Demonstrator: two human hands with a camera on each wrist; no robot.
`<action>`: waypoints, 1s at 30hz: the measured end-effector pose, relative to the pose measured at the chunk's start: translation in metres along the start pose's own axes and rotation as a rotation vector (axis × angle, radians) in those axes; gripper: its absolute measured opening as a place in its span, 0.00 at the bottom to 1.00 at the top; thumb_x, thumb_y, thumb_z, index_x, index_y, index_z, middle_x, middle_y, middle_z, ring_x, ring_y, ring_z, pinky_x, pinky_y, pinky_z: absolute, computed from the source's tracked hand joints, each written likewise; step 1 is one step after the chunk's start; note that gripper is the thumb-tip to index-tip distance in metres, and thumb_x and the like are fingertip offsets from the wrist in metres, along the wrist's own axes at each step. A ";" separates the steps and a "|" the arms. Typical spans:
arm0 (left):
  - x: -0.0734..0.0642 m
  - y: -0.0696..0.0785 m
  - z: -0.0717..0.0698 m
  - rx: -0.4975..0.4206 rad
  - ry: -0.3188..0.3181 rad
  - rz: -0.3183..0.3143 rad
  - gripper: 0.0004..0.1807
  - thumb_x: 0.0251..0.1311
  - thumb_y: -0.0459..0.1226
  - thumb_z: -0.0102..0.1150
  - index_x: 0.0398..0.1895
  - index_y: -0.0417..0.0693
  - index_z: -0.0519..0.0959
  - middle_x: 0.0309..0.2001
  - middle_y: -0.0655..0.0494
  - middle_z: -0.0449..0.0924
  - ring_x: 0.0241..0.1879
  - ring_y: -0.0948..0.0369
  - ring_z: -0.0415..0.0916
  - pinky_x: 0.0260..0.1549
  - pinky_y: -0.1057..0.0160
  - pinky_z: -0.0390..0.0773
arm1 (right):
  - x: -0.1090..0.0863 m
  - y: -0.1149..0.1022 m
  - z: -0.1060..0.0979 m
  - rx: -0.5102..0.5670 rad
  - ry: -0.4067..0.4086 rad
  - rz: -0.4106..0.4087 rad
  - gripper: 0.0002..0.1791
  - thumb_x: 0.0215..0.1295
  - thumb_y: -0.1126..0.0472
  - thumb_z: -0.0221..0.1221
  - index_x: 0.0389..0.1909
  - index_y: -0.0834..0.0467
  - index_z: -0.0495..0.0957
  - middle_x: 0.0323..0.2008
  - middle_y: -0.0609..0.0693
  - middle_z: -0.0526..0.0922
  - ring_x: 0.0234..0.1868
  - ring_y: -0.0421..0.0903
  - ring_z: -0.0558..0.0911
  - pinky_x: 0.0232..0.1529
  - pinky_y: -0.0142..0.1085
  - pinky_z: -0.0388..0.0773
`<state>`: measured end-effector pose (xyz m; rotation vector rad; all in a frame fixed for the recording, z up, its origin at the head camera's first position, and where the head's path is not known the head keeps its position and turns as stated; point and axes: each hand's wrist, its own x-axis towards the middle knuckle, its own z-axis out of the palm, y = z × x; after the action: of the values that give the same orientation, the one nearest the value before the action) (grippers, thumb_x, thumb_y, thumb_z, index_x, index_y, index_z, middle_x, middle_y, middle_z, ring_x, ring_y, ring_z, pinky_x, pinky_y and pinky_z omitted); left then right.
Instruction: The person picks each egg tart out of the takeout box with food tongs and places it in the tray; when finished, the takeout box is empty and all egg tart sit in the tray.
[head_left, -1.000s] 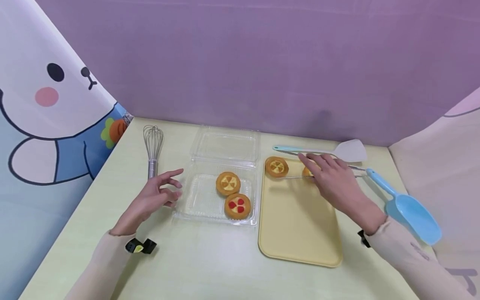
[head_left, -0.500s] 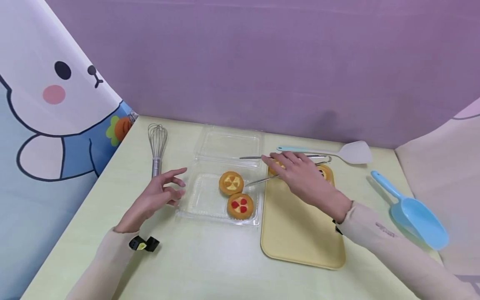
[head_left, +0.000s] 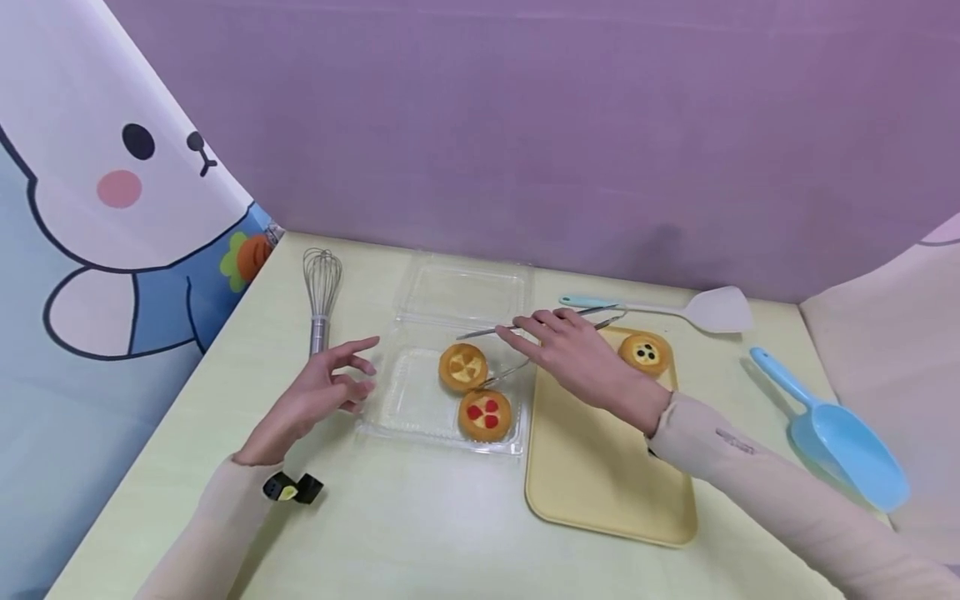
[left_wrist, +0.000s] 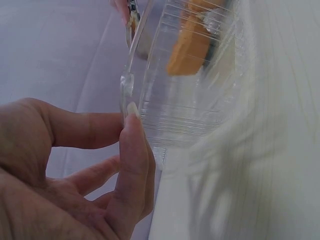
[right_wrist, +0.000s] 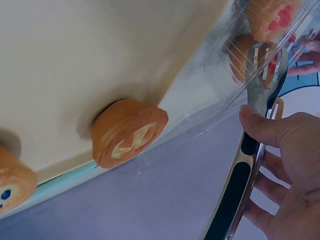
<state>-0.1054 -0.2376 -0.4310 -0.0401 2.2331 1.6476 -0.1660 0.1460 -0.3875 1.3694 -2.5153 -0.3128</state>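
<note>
A clear hinged plastic container [head_left: 408,392] lies with its lid folded back. Inside sit a tart with red pieces [head_left: 484,416] and another with a yellow-and-brown pattern [head_left: 462,367]. My left hand [head_left: 318,387] pinches the container's left rim, seen close up in the left wrist view. My right hand [head_left: 573,354] holds metal tongs [right_wrist: 235,185] with dark handle inserts. Their spread arms reach over the container, tips on either side of the yellow-and-brown tart. A similar patterned tart [right_wrist: 130,132] on the tray [head_left: 607,492] is hidden by my right hand in the head view.
A tart with dark dots [head_left: 645,354] lies at the tray's back right. Behind the tray is a white spatula [head_left: 720,310]; a blue scoop [head_left: 847,446] lies to the right. A whisk [head_left: 322,287] stands left of the container. A purple cloth [head_left: 525,125] hangs behind.
My right hand has carried the tongs leftward from above the tray to the container, uncovering the dark-dotted tart. My left hand has stayed at the rim. The view has shifted slightly.
</note>
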 end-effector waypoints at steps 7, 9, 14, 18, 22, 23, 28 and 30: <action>0.001 0.001 0.001 -0.003 -0.005 -0.004 0.42 0.65 0.26 0.60 0.82 0.46 0.58 0.57 0.34 0.72 0.31 0.60 0.80 0.33 0.63 0.85 | 0.012 -0.005 0.003 0.073 -0.012 0.004 0.40 0.68 0.73 0.61 0.79 0.47 0.65 0.66 0.51 0.80 0.64 0.54 0.79 0.59 0.50 0.80; 0.001 0.001 0.001 -0.001 -0.003 -0.007 0.42 0.64 0.26 0.60 0.82 0.46 0.58 0.57 0.34 0.72 0.31 0.60 0.81 0.33 0.63 0.85 | 0.016 -0.008 0.003 0.081 -0.022 0.006 0.39 0.69 0.69 0.63 0.79 0.47 0.65 0.66 0.51 0.80 0.64 0.53 0.79 0.58 0.49 0.81; 0.000 0.000 0.000 0.003 -0.001 -0.010 0.42 0.65 0.26 0.60 0.82 0.47 0.58 0.58 0.34 0.72 0.32 0.60 0.81 0.33 0.63 0.85 | 0.029 -0.016 0.003 0.095 -0.026 0.000 0.37 0.70 0.64 0.65 0.79 0.47 0.66 0.66 0.50 0.81 0.64 0.52 0.79 0.56 0.47 0.82; 0.000 0.000 0.000 0.000 -0.004 -0.009 0.42 0.65 0.26 0.60 0.82 0.46 0.58 0.57 0.34 0.72 0.31 0.61 0.80 0.33 0.63 0.85 | 0.034 -0.022 0.003 0.118 -0.042 0.002 0.37 0.71 0.61 0.65 0.79 0.48 0.65 0.65 0.50 0.81 0.63 0.51 0.79 0.53 0.46 0.82; 0.001 0.000 0.000 -0.002 -0.007 -0.010 0.42 0.65 0.26 0.60 0.82 0.46 0.58 0.57 0.34 0.72 0.31 0.61 0.80 0.33 0.63 0.85 | 0.035 -0.025 0.000 0.130 -0.064 0.025 0.37 0.70 0.59 0.66 0.78 0.49 0.66 0.64 0.51 0.81 0.61 0.52 0.80 0.49 0.44 0.82; 0.001 0.000 0.000 -0.001 -0.007 -0.011 0.42 0.65 0.26 0.60 0.82 0.46 0.58 0.57 0.34 0.72 0.30 0.61 0.79 0.33 0.64 0.85 | 0.035 -0.026 -0.001 0.132 -0.070 0.032 0.36 0.70 0.60 0.67 0.78 0.49 0.67 0.63 0.51 0.81 0.61 0.52 0.81 0.49 0.44 0.82; 0.000 0.000 -0.001 0.003 -0.004 -0.016 0.43 0.65 0.25 0.60 0.82 0.46 0.58 0.57 0.34 0.72 0.29 0.63 0.78 0.33 0.63 0.86 | 0.037 -0.029 -0.003 0.154 -0.111 0.060 0.36 0.69 0.61 0.67 0.77 0.49 0.68 0.63 0.52 0.81 0.60 0.51 0.81 0.49 0.44 0.81; 0.001 0.000 0.000 0.005 -0.004 -0.013 0.43 0.64 0.25 0.60 0.82 0.46 0.58 0.57 0.34 0.72 0.29 0.63 0.78 0.33 0.63 0.86 | 0.039 -0.031 -0.003 0.154 -0.128 0.066 0.36 0.70 0.63 0.66 0.77 0.49 0.68 0.63 0.51 0.81 0.59 0.51 0.80 0.48 0.43 0.80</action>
<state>-0.1064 -0.2378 -0.4309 -0.0494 2.2290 1.6343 -0.1611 0.0967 -0.3893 1.3574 -2.7340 -0.2037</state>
